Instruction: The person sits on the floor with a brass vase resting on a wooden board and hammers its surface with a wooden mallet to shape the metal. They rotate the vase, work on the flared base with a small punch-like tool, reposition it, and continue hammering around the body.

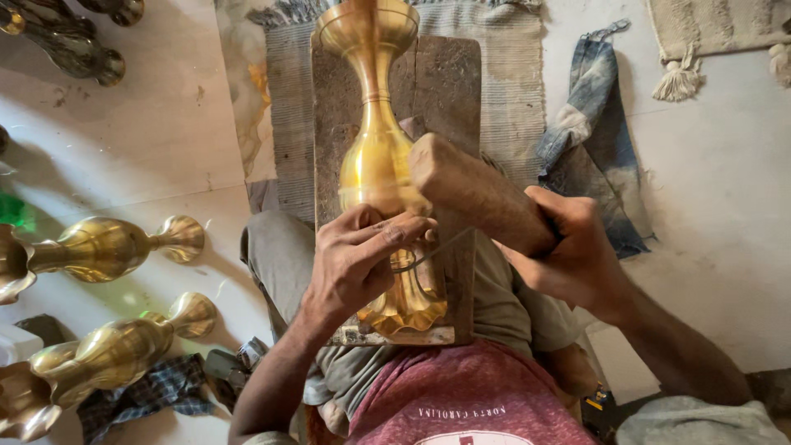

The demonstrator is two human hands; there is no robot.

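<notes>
A tall brass vase (375, 156) lies lengthwise on a worn wooden board (441, 82) that rests on my lap, its fluted mouth toward me. My left hand (354, 259) is on the vase near its mouth and pinches a thin metal tool (432, 251) against the brass. My right hand (568, 247) grips a thick wooden mallet (474, 194), whose head is just above the vase's belly, close to the tool.
Two similar brass vases (103, 247) (115, 350) lie on the white floor at left, and darker ones (74, 45) at top left. A striped grey mat (511, 66) lies under the board. A denim cloth (593, 124) is at right, a checked cloth (156, 387) at lower left.
</notes>
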